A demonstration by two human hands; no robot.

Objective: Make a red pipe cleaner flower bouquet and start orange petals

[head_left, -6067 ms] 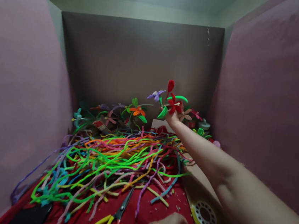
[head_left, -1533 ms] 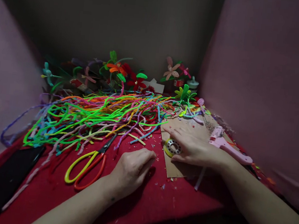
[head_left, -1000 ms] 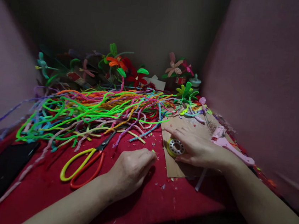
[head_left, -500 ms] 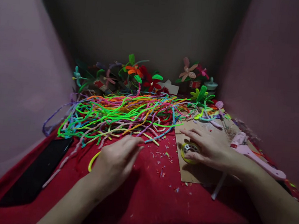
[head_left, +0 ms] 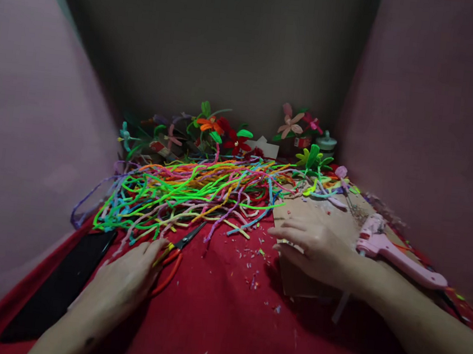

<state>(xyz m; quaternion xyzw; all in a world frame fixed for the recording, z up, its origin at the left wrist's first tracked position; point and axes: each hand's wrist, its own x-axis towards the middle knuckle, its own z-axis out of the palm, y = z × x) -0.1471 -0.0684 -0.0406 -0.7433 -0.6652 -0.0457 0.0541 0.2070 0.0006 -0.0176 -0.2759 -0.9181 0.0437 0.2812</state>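
My left hand (head_left: 133,270) is at the left front of the red cloth, fingers closed at the yellow handle of a pair of scissors (head_left: 174,255). The scissors' other handle is orange-red, and their dark blades point away towards a heap of coloured pipe cleaners (head_left: 193,186). On the right, my right hand (head_left: 317,250) is low over a brown cardboard sheet (head_left: 300,212), palm down. Its fingers are stretched out and slightly apart. Only a sliver of yellow shows between them; the rest of what lies under the hand is hidden.
A pink glue gun (head_left: 401,256) lies right of the cardboard. At the far left rests a black phone (head_left: 60,285). Fuzzy flowers (head_left: 237,142) and a lidded jar (head_left: 327,143) stand along the back. Small clippings (head_left: 254,280) dot the red cloth (head_left: 213,315).
My left hand has moved left and towards me, and the scissors now show beside it. My right hand has shifted slightly left, covering the yellow roll that was visible under it.
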